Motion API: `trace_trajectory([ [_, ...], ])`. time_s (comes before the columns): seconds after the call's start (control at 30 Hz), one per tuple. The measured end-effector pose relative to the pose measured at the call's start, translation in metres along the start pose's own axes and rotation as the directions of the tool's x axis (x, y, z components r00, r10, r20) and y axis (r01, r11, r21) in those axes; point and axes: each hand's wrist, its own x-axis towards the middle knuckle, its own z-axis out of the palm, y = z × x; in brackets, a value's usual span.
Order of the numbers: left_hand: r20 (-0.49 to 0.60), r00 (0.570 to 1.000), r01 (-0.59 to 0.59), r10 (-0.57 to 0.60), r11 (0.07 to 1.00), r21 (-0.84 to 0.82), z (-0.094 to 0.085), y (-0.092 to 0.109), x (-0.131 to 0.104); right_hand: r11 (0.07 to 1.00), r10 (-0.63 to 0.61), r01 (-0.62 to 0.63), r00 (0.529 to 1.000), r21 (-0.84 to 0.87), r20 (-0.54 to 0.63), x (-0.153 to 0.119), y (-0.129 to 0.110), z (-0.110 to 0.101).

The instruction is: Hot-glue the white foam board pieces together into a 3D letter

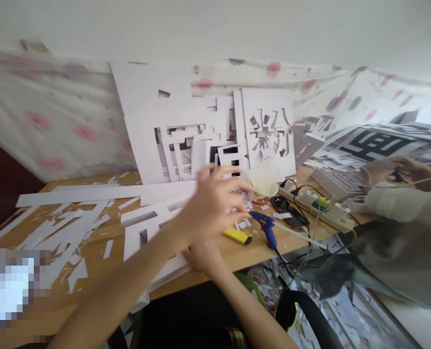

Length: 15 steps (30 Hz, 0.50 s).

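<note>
My left hand [217,201] is raised over the table, its fingers spread and slightly blurred, with nothing seen in it. Below it, my right hand [204,254] is at the table's front edge beside a white foam board letter piece [138,242]; its fingers are mostly hidden behind my left forearm. A yellow utility knife [238,236] lies right of my hands. Next to it is a blue glue gun [268,229] with a white glue stick in its back. Behind my left hand stands a paper cup [263,186].
Cut white boards [269,131] lean against the curtained wall. Scraps [62,232] litter the left of the wooden table [102,271]. A power strip [317,208] with cables and black sunglasses [290,211] lie right. Another person's hands [404,172] hold something there. A waste bin [269,283] is below.
</note>
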Motion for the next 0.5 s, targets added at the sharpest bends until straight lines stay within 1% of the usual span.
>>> trace_trajectory([
  [0.03, -0.087, 0.993, 0.084, -0.081, 0.996, 0.038, -0.017, -0.015, -0.014, 1.0, 0.006, -0.006, 1.0, -0.003, 0.002, 0.0, -0.001, -0.001],
  [0.07, -0.186, 0.972, 0.156, -0.142, 0.986, 0.062, -0.033, -0.028, -0.029, 1.0, 0.013, -0.013, 1.0, -0.008, 0.014, 0.0, -0.002, -0.002],
  [0.1, -0.232, 0.946, 0.247, -0.227, 0.967, 0.063, -0.049, -0.038, -0.044, 1.0, 0.015, -0.015, 0.999, -0.014, 0.033, 0.0, -0.003, -0.003],
  [0.13, -0.284, 0.907, 0.334, -0.311, 0.942, 0.035, -0.062, -0.047, -0.06, 1.0, 0.015, -0.014, 0.999, -0.018, 0.047, 0.0, -0.004, -0.004],
  [0.17, -0.303, 0.859, 0.44, -0.414, 0.898, 0.02, -0.073, -0.053, -0.076, 1.0, 0.016, -0.014, 0.998, -0.021, 0.054, 0.0, -0.005, -0.006],
  [0.2, -0.327, 0.801, 0.537, -0.502, 0.844, 0.018, -0.079, -0.059, -0.093, 1.0, 0.016, -0.015, 0.998, -0.025, 0.055, 0.0, -0.005, -0.006],
  [0.23, -0.338, 0.751, 0.609, -0.567, 0.792, 0.026, -0.082, -0.065, -0.11, 0.999, 0.017, -0.016, 0.998, -0.028, 0.056, 0.0, -0.005, -0.007],
  [0.27, -0.313, 0.711, 0.672, -0.63, 0.739, 0.038, -0.081, -0.07, -0.128, 0.999, 0.017, -0.015, 0.998, -0.03, 0.056, 0.001, -0.004, -0.007],
  [0.3, -0.297, 0.669, 0.721, -0.681, 0.692, 0.037, -0.076, -0.075, -0.146, 0.999, 0.016, -0.014, 0.998, -0.032, 0.056, 0.001, -0.003, -0.006],
  [0.33, -0.307, 0.618, 0.763, -0.723, 0.646, 0.016, -0.068, -0.081, -0.163, 0.999, 0.015, -0.013, 0.998, -0.033, 0.054, 0.002, -0.003, -0.005],
  [0.37, -0.302, 0.567, 0.802, -0.766, 0.597, -0.008, -0.057, -0.085, -0.181, 0.999, 0.014, -0.012, 0.999, -0.033, 0.052, 0.002, -0.002, -0.004],
  [0.43, -0.283, 0.444, 0.878, -0.85, 0.476, -0.053, -0.032, -0.094, -0.212, 0.999, 0.018, -0.016, 0.999, -0.031, 0.048, 0.004, 0.0, -0.002],
  [0.5, -0.249, 0.329, 0.923, -0.911, 0.365, -0.119, -0.007, -0.098, -0.236, 0.999, 0.024, -0.023, 0.998, -0.027, 0.052, 0.005, 0.001, 0.0],
])
